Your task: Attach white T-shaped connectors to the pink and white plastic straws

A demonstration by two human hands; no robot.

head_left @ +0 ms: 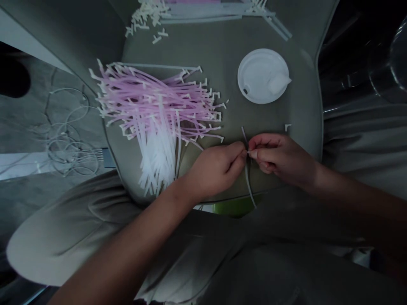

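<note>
My left hand [219, 167] and my right hand [280, 156] meet fingertip to fingertip over the front of a grey-green seat [210, 42]. Thumb and forefinger of the left are closed on a thin plastic tube [250, 186], whose pale length hangs down below the fingers. A small whitish piece, probably a connector, is pinched in the right fingertips; they hide most of it. Another thin, pinkish end [243, 133] sticks up between the hands. A small white elbow connector [288, 127] lies just above my right wrist.
Left of my hands lies a heap of pink tubes [152, 97] with white end fittings, with white tubes [159, 148] fanned over its front. A white round dish [254, 91] is at the right. Loose white connectors [148, 15] and more tubes [203, 12] lie at the back.
</note>
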